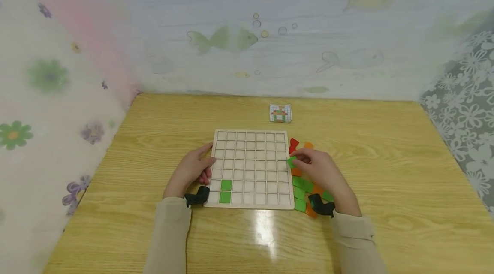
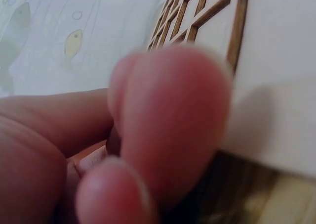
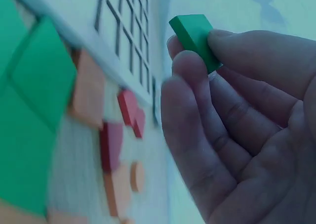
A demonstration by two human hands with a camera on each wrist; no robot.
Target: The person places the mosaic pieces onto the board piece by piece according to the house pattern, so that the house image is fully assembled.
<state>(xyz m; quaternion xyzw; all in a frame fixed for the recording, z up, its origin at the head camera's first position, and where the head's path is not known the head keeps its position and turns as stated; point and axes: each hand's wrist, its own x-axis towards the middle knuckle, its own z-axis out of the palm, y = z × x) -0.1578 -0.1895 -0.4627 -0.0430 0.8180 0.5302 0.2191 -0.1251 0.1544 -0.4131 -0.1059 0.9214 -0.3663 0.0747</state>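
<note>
In the head view, a pale wooden grid board (image 1: 249, 169) lies flat on the table. Two green square tiles (image 1: 225, 185) sit in its lower left part, one above the other. My left hand (image 1: 192, 167) rests at the board's left edge, thumb and forefinger touching the rim; the left wrist view shows its bent fingers (image 2: 173, 110) close up, beside the board. Over the board's right edge, my right hand (image 1: 318, 166) pinches a green square tile (image 3: 195, 38) between thumb and fingertips, held tilted and off the table.
Loose green tiles (image 1: 300, 204), orange tiles (image 1: 311, 210) and red tiles (image 1: 294, 142) lie to the right of the board, some overlapping. A small printed pattern card (image 1: 280, 113) lies beyond the board. The wooden table (image 1: 386, 149) meets walls at the back and left.
</note>
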